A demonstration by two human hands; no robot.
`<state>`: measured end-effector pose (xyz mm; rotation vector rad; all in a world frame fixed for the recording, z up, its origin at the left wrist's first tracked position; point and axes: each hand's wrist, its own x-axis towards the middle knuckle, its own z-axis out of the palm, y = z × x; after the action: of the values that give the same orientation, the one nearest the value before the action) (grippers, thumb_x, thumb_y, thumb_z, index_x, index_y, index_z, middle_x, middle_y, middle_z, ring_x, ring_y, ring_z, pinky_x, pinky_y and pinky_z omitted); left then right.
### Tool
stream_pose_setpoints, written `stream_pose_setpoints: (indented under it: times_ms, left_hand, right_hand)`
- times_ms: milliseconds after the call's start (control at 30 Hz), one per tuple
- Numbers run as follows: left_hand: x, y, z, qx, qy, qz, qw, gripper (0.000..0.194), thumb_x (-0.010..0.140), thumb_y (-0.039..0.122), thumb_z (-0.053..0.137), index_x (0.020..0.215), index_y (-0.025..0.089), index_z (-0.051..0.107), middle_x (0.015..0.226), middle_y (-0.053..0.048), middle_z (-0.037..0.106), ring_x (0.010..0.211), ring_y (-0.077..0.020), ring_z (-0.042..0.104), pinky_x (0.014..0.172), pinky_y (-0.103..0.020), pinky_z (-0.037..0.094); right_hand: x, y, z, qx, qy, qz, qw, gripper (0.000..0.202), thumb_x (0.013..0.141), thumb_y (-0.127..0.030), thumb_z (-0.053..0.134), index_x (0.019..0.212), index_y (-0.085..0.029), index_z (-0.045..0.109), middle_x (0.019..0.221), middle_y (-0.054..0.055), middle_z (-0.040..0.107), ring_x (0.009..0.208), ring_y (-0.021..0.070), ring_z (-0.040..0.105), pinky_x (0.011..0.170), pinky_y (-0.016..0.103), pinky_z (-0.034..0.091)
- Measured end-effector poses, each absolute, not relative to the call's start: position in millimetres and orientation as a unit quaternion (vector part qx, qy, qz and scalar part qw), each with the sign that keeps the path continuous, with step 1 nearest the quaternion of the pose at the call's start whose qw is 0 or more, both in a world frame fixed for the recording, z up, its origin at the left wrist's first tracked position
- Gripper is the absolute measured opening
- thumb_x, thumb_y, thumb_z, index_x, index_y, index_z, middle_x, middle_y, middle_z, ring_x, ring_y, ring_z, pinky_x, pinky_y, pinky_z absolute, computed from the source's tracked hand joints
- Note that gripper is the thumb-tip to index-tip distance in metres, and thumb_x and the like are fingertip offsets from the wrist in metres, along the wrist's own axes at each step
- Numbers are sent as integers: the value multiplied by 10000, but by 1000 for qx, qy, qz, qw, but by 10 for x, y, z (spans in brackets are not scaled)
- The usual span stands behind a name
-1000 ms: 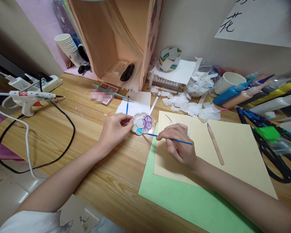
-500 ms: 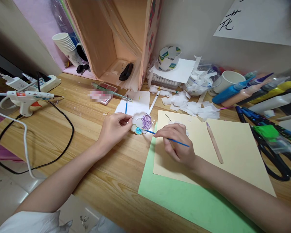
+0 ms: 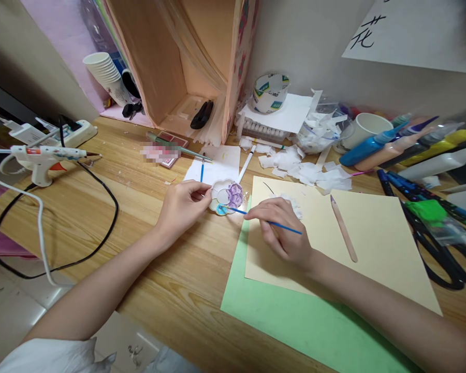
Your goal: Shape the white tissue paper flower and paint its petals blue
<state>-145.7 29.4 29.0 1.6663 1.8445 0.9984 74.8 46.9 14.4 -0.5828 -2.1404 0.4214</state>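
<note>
My left hand point(image 3: 184, 207) pinches the left edge of a small white flower-shaped paint palette point(image 3: 219, 189). Purple paint lies in its right wells and bright blue paint point(image 3: 221, 209) in the lower one. A thin blue paintbrush point(image 3: 283, 227) is held between the fingers of my right hand point(image 3: 281, 228), its tip at the blue well. Below that hand lies a cream paper sheet point(image 3: 376, 238) over a green sheet point(image 3: 275, 321). A white piece near my right knuckles is partly covered. On the cream sheet rests a wooden stick point(image 3: 344, 229) with a purple-stained tip.
A hot glue gun point(image 3: 42, 160) with looping cables lies at the left. Behind are an open peach box point(image 3: 202, 57), a tape roll point(image 3: 271, 93) and white paper scraps point(image 3: 295, 168). Paint bottles point(image 3: 373, 145) and black scissors point(image 3: 442, 259) lie at the right.
The brush and my right hand have shifted slightly left, with the tip still at the blue well. My left hand and the palette look unmoved.
</note>
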Motion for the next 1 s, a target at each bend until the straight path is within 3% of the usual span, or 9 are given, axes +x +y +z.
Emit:
stream_pose_setpoints:
  times_ms: [633, 1000]
  left_hand:
    - [-1457, 295, 295, 602, 670, 369, 228, 202, 777, 280, 606, 822, 155, 757, 750, -38, 743, 614, -141, 657, 609, -225, 517]
    - [-1477, 329, 336, 493, 682, 423, 335, 292, 708, 331, 680, 854, 89, 753, 739, -82, 737, 628, -169, 659, 585, -241, 525]
  right_hand:
    - [745, 477, 132, -262, -812, 235, 465, 242, 894, -101, 406, 912, -214, 619, 787, 35, 695, 793, 191, 596, 730, 363, 462]
    - [768, 469, 128, -301, -761, 269, 508, 246, 906, -153, 427, 885, -206, 666, 728, 33, 702, 746, 194, 606, 697, 374, 476]
